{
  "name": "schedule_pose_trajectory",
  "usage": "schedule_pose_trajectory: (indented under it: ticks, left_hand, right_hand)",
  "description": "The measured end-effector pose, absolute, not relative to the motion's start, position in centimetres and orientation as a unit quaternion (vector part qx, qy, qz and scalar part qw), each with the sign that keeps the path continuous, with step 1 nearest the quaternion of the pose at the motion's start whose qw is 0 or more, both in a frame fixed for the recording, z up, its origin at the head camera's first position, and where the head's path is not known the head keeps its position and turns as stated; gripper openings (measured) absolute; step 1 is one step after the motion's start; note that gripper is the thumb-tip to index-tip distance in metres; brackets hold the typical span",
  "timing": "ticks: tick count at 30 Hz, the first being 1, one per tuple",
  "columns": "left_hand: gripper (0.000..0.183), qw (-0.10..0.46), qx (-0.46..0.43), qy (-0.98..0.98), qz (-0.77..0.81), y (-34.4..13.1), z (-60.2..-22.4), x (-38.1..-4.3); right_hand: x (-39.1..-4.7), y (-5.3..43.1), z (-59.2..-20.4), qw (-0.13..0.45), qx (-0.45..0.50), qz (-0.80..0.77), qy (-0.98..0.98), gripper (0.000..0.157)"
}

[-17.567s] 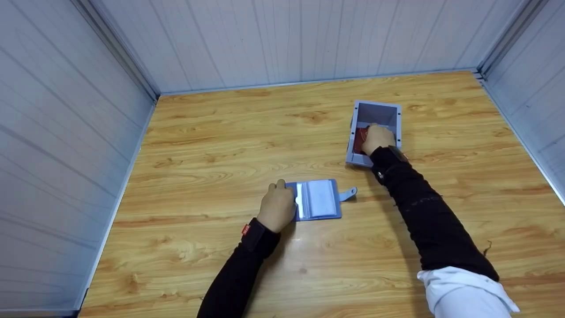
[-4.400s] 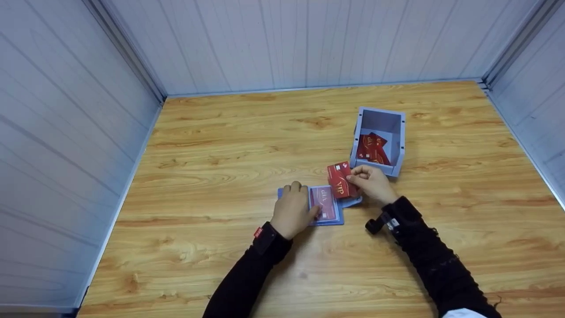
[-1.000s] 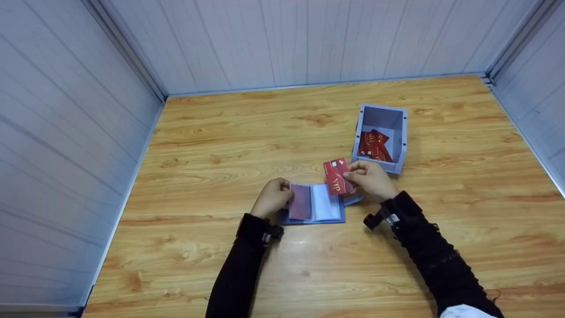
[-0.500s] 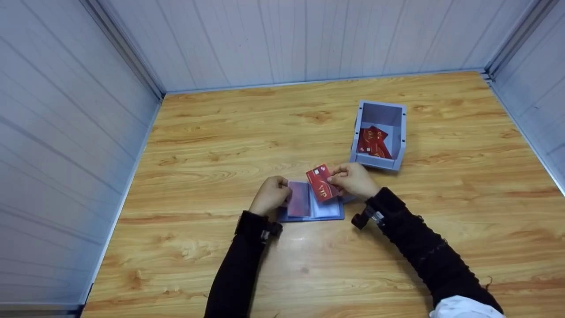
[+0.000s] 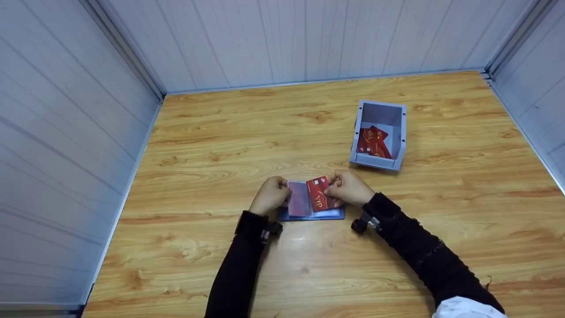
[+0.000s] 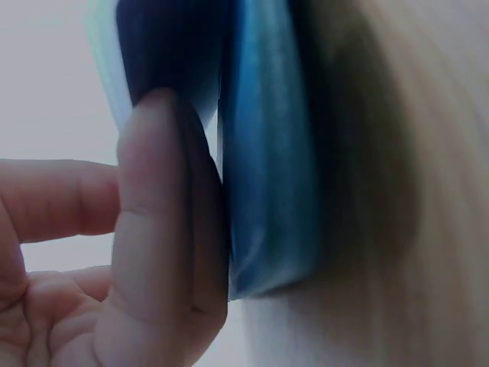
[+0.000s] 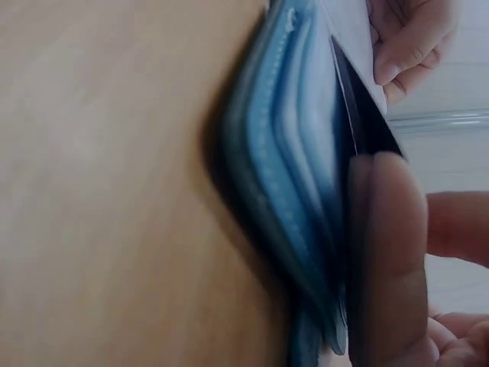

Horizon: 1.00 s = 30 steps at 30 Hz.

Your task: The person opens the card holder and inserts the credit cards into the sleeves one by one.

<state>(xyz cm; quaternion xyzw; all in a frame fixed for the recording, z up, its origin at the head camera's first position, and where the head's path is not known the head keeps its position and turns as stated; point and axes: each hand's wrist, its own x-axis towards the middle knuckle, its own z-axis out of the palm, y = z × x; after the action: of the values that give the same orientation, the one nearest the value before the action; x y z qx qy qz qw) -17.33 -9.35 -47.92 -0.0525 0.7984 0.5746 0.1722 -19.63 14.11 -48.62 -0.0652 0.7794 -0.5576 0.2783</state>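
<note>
A blue card holder (image 5: 315, 217) lies spread on the table, its clear sleeves showing; a reddish card sits in the left sleeve (image 5: 299, 199). My left hand (image 5: 270, 195) pinches that sleeve's left edge between thumb and fingers. In the left wrist view, the left hand (image 6: 153, 237) has the page lifted off the blue layers (image 6: 271, 168). A red VIP card (image 5: 318, 196) is pinched by my right hand (image 5: 352, 189), tilted over the right-hand sleeve. The right wrist view has the card (image 7: 374, 115) close against the holder (image 7: 267, 160); whether its edge is inside a sleeve, I cannot tell.
Behind and right of the holder stands a grey plastic bin (image 5: 401, 141) with several red VIP cards (image 5: 374, 143) inside. The wooden table (image 5: 198, 176) is bounded by pale panel walls (image 5: 282, 39) at the back and sides.
My right hand has brought the VIP card left and down from near the bin onto the holder's right sleeve, turning it more upright. The left hand keeps its pinch on the left page.
</note>
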Motion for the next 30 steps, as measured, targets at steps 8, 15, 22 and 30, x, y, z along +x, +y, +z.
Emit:
schedule_pose_trajectory:
  ticks: [8, 15, 22, 30]
  left_hand:
    - [0.013, 0.173, -0.051, 0.797, 0.577, -9.3, -48.1, -17.4]
    - [0.012, 0.182, -0.052, 0.797, 0.573, -9.2, -48.1, -17.4]
    - [0.012, 0.182, -0.057, 0.791, 0.582, -9.2, -48.4, -17.5]
    - [0.012, 0.184, -0.057, 0.791, 0.581, -9.2, -48.4, -17.5]
  right_hand:
    - [-19.3, 13.7, -48.5, 0.272, -0.076, -0.554, 0.783, 0.043]
    - [-18.8, 13.0, -48.4, 0.248, -0.083, -0.524, 0.811, 0.039]
    - [-18.6, 12.8, -47.9, 0.217, -0.097, -0.489, 0.839, 0.033]
    - [-18.7, 12.3, -48.2, 0.208, -0.099, -0.493, 0.839, 0.030]
